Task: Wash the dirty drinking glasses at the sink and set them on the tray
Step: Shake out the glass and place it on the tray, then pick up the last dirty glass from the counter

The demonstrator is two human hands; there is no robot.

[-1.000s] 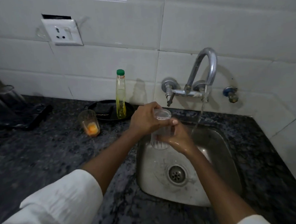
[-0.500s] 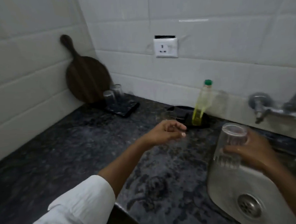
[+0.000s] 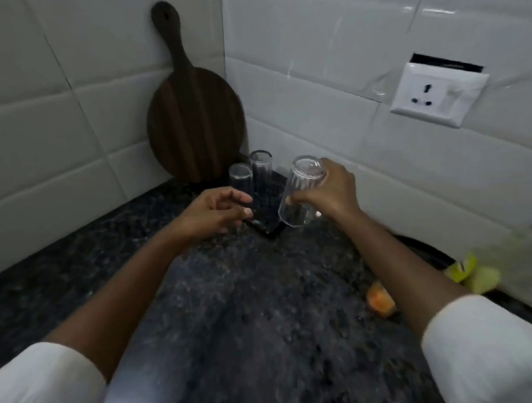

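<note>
My right hand grips a clear ribbed drinking glass, held tilted with its mouth pointing down and towards me, just above the near right corner of a small black tray. Two clear glasses stand on the tray near the corner of the walls: a short one and a taller one. My left hand hovers at the tray's near left edge, fingers loosely curled and holding nothing. The sink is out of view.
A dark round wooden board leans in the wall corner behind the tray. A white wall socket is at the right. A blurred yellow soap bottle and a dirty glass with orange residue sit on the dark speckled counter at right.
The view swung left from the sink to the wall corner. My right hand carried the washed glass to the tray and tipped it over; my left hand let go of it and reached the tray.
</note>
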